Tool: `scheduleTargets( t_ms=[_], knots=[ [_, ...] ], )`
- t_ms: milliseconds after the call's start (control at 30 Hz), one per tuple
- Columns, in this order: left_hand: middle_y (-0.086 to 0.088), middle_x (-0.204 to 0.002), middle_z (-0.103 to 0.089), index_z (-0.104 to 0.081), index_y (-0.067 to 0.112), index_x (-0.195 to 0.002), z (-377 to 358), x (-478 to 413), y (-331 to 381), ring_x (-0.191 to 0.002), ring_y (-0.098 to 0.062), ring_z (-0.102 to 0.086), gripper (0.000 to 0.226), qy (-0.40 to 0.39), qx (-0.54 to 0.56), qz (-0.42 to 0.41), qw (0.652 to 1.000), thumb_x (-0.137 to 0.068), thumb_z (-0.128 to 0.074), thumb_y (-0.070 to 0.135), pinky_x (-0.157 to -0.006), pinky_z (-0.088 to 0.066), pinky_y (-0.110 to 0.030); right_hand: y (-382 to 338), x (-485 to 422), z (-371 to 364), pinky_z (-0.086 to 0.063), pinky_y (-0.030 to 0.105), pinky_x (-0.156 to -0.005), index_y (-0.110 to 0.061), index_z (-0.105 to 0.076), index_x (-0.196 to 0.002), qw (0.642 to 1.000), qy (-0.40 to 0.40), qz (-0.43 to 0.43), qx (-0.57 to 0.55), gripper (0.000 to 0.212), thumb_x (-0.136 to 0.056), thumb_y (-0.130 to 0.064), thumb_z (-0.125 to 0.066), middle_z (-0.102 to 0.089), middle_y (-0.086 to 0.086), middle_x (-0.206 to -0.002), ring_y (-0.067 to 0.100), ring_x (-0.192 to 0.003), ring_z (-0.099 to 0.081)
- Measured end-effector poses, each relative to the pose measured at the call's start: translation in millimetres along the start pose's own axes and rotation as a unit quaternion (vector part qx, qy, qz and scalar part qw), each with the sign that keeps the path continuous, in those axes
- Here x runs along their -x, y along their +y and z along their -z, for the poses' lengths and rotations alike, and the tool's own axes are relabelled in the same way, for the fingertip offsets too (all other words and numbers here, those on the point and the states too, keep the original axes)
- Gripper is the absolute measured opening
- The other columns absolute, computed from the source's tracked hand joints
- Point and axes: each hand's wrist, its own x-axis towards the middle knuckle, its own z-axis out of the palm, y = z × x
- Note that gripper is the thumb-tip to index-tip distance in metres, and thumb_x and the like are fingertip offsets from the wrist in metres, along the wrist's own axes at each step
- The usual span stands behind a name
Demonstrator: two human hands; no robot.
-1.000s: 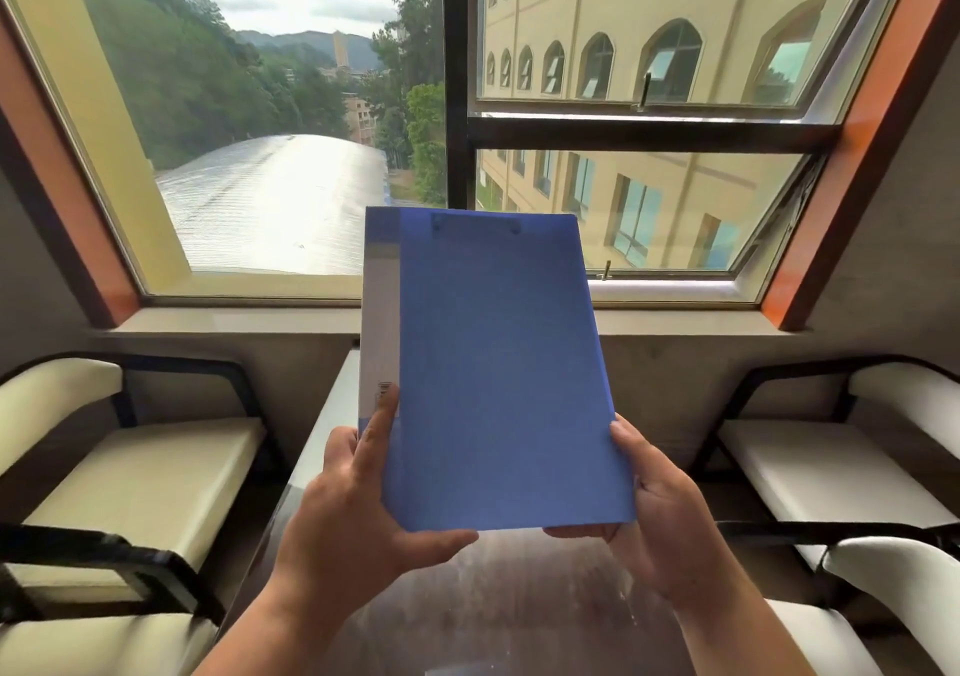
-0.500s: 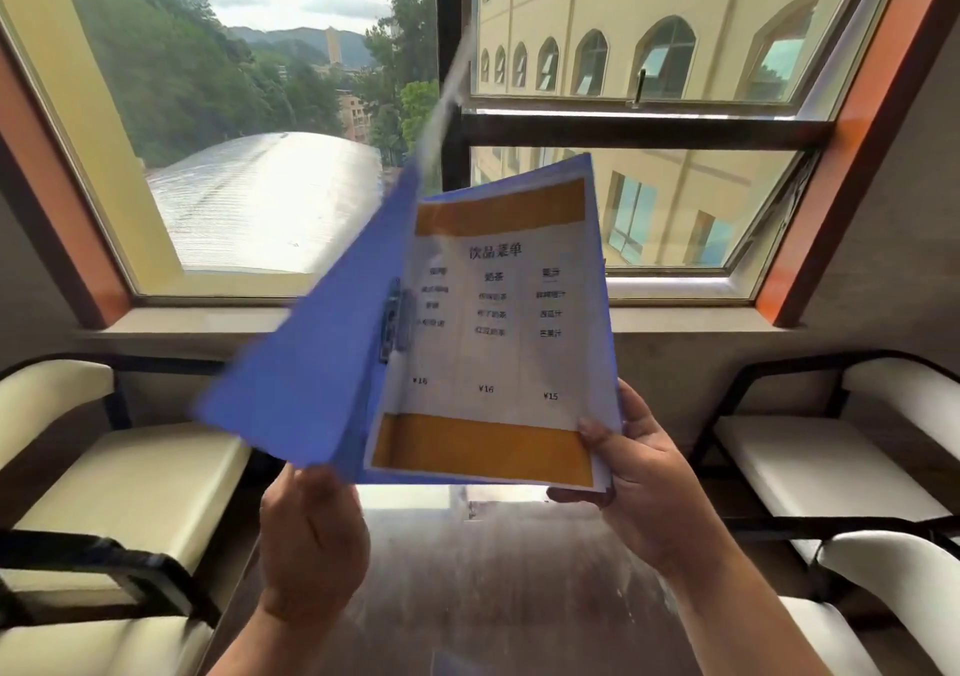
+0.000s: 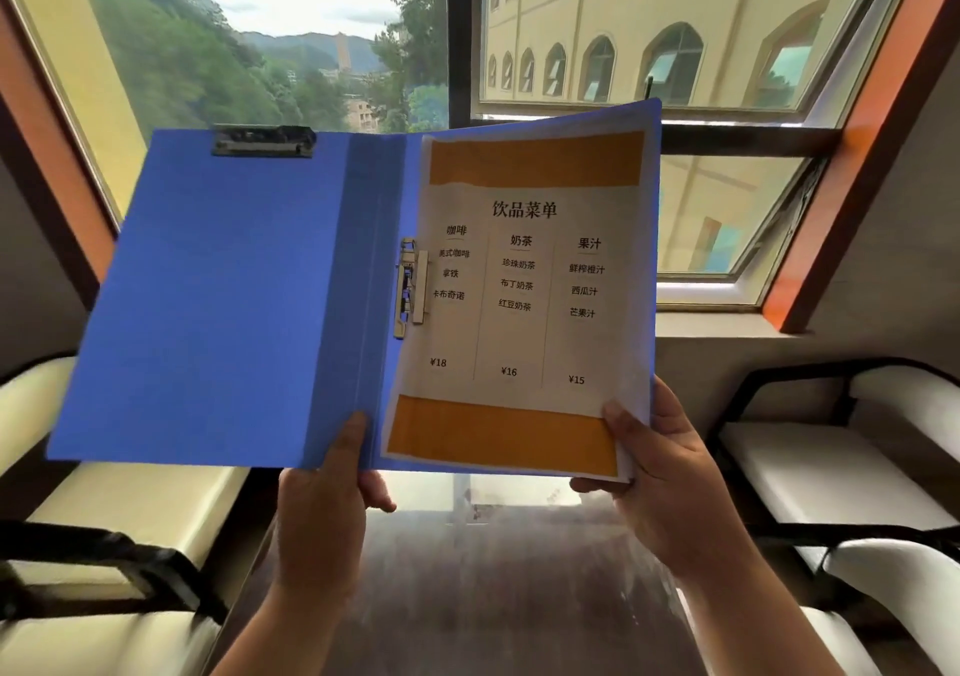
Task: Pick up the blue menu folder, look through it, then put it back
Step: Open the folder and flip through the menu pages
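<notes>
Opened flat now, the folder point(image 3: 234, 301) rests in 2 hands, left point(image 3: 322, 514) pinching the spine, right point(image 3: 670, 478) pinching the menu point(image 3: 519, 301); best held level while reading.

The open blue menu folder point(image 3: 218, 301) looks like matt, finely textured plastic; its silver spring clip point(image 3: 410, 288) is shiny metal, its black top clamp point(image 3: 264, 141) duller; the white-and-orange printed menu sheet point(image 3: 524, 280) is smooth paper; the dark table point(image 3: 519, 582) beneath is glossy, reflective, faintly streaked; the cream chair cushions point(image 3: 821, 473) look smooth, slightly sheened.
</notes>
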Motion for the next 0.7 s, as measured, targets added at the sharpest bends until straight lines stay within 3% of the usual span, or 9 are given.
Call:
scheduleTargets(
  t_ms=[133,200,267,333,367,433,533,633,700],
  knots=[
    [-0.010,-0.044,-0.063,-0.072,0.013,-0.053,-0.3,16.6,2.6,-0.032,-0.013,-0.047,0.100,-0.076,-0.116,-0.030,0.990,-0.068,-0.036,0.106,-0.053,-0.041,-0.029,-2.8,-3.5,3.3,-0.064,0.045,-0.058,-0.025,-0.064,-0.139,1.000,0.004,0.011,0.010,0.044,-0.097,-0.025,-0.073,-0.074,0.012,-0.126,0.032,-0.089,-0.079],
    [-0.005,-0.037,-0.055,-0.063,0.012,-0.043,-1.8,33.0,4.2,-0.031,-0.011,-0.046,0.102,-0.089,-0.238,-0.142,0.957,-0.078,-0.029,0.102,-0.054,-0.039,-0.026,-2.7,-4.3,3.9,-0.064,0.046,-0.058,-0.025,-0.063,-0.140,1.000,0.003,0.009,0.009,0.045,-0.096,-0.027,-0.074,-0.074,0.012,-0.127,0.032,-0.090,-0.079],
    [0.004,-0.037,-0.046,-0.055,0.014,-0.043,-3.7,46.8,7.6,-0.035,-0.004,-0.037,0.086,-0.086,-0.318,-0.350,0.877,-0.097,-0.043,0.079,-0.053,-0.034,-0.020,-2.1,-4.7,4.0,-0.065,0.046,-0.059,-0.025,-0.062,-0.141,1.000,-0.001,0.008,0.005,0.049,-0.095,-0.029,-0.077,-0.073,0.013,-0.128,0.032,-0.090,-0.079],
    [0.004,-0.051,-0.059,-0.064,0.014,-0.054,-14.3,56.6,13.6,-0.048,-0.010,-0.048,0.061,-0.080,-0.337,-0.531,0.773,-0.100,-0.064,0.053,-0.055,-0.039,-0.023,-1.6,-4.6,2.4,-0.066,0.046,-0.059,-0.025,-0.061,-0.143,1.000,-0.004,0.006,0.003,0.053,-0.094,-0.033,-0.081,-0.072,0.014,-0.129,0.033,-0.091,-0.079],
    [0.001,-0.063,-0.066,-0.071,0.015,-0.066,-22.9,58.0,19.2,-0.058,-0.015,-0.056,0.046,-0.073,-0.345,-0.570,0.742,-0.098,-0.069,0.048,-0.060,-0.044,-0.029,-1.0,-4.1,1.2,-0.066,0.046,-0.060,-0.025,-0.060,-0.143,1.000,-0.006,0.005,0.002,0.052,-0.095,-0.032,-0.079,-0.071,0.015,-0.130,0.034,-0.092,-0.078],
    [-0.004,-0.091,-0.074,-0.074,0.019,-0.098,-43.5,57.8,32.7,-0.085,-0.024,-0.063,0.035,-0.038,-0.389,-0.559,0.732,-0.095,-0.070,0.054,-0.079,-0.049,-0.038,-0.1,-1.9,-2.5,-0.066,0.045,-0.061,-0.024,-0.060,-0.143,1.000,-0.010,0.005,0.002,0.043,-0.101,-0.027,-0.070,-0.069,0.017,-0.132,0.035,-0.093,-0.078],
    [-0.006,-0.121,-0.069,-0.071,0.019,-0.131,-68.6,57.4,47.5,-0.112,-0.029,-0.059,0.073,-0.015,-0.471,-0.460,0.752,-0.085,-0.063,0.075,-0.096,-0.047,-0.048,-1.9,3.0,-12.4,-0.066,0.053,-0.063,-0.024,-0.062,-0.141,1.000,-0.006,0.006,-0.002,0.041,-0.100,-0.027,-0.068,-0.070,0.017,-0.133,0.040,-0.097,-0.077],
    [-0.008,-0.130,-0.064,-0.066,0.016,-0.143,-79.8,56.9,51.8,-0.119,-0.031,-0.054,0.094,-0.008,-0.512,-0.431,0.743,-0.080,-0.056,0.086,-0.101,-0.040,-0.051,-8.3,8.7,-24.0,-0.064,0.066,-0.070,-0.022,-0.065,-0.138,0.999,-0.014,0.011,-0.033,0.041,-0.098,-0.030,-0.068,-0.071,0.017,-0.134,0.045,-0.104,-0.075],
    [-0.009,-0.129,-0.064,-0.066,0.017,-0.143,-80.4,55.8,52.7,-0.118,-0.030,-0.053,0.091,-0.003,-0.508,-0.440,0.741,-0.083,-0.055,0.085,-0.101,-0.040,-0.051,-12.1,13.1,-29.8,-0.066,0.060,-0.066,-0.023,-0.069,-0.133,0.999,-0.020,0.011,-0.048,0.031,-0.103,-0.027,-0.060,-0.074,0.015,-0.128,0.042,-0.098,-0.077]
  ],
)
